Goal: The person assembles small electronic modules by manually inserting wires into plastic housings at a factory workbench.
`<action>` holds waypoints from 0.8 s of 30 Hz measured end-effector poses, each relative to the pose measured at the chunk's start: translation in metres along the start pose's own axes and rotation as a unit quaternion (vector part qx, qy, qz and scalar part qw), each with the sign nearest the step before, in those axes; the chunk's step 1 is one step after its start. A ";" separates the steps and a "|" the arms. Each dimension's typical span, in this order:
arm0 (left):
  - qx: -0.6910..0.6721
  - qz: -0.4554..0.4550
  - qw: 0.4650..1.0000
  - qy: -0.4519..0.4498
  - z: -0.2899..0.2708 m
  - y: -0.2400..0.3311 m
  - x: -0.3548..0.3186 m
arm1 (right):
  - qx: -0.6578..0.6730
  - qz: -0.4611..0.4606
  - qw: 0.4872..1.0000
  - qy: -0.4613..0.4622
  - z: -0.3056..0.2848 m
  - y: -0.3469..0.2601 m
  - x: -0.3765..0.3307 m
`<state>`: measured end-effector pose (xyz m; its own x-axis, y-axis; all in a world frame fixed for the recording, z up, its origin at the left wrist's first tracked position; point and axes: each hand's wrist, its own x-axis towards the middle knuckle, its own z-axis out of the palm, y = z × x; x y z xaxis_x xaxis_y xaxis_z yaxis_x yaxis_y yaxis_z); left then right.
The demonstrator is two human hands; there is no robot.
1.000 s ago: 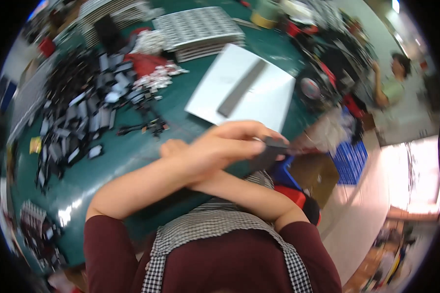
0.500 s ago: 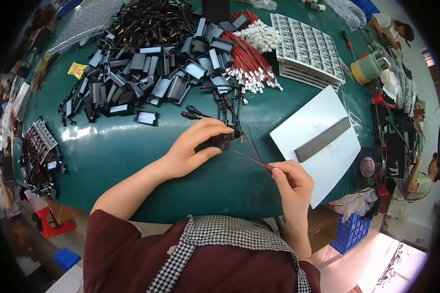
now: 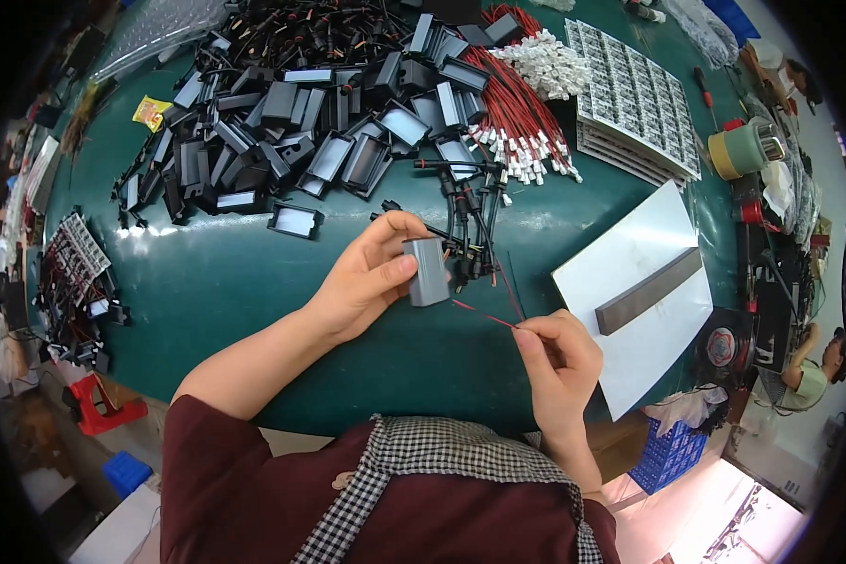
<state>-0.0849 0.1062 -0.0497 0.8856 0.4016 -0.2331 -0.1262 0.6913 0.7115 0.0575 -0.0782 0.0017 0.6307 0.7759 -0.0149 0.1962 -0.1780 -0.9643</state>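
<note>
My left hand (image 3: 371, 277) grips a small dark grey plastic case (image 3: 429, 273) by its sides, holding it upright above the table. To its right, my right hand (image 3: 559, 362) pinches a thin pair of red and black wires (image 3: 486, 313). One red end points at the case and stays a little apart from it; the other strands reach up and away. Just beyond the case lies a cluster of black cables with connectors (image 3: 470, 211). A single open grey case (image 3: 295, 220) rests on the table beyond my left forearm.
A heap of grey cases (image 3: 273, 141) covers the far left, with red wires with white plugs (image 3: 526, 141) beside it. Stacked printed boards (image 3: 634, 94) sit far right. Nearer, a dark bar (image 3: 649, 291) lies on a white sheet (image 3: 620, 376). A green-yellow pot (image 3: 738, 150) stands beyond.
The case in my left hand has been turned so its broad grey side shows. My right hand still holds the wires in nearly the same place. The view has shifted slightly.
</note>
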 end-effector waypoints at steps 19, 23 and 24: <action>-0.137 -0.047 0.985 -0.092 -0.006 -0.009 0.005 | -0.081 -0.167 0.975 0.119 0.007 0.000 0.005; -0.123 -0.058 0.989 -0.064 -0.005 -0.007 0.004 | -0.065 -0.134 0.982 0.115 0.008 0.004 0.006; -0.129 -0.054 0.987 -0.080 -0.006 -0.007 0.004 | -0.065 -0.134 0.982 0.116 0.009 0.004 0.007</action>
<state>-0.0834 0.1063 -0.0600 0.9565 0.2324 -0.1761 -0.1191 0.8627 0.4915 0.0560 -0.0687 -0.0047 0.6940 0.6496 0.3105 0.4638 -0.0735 -0.8829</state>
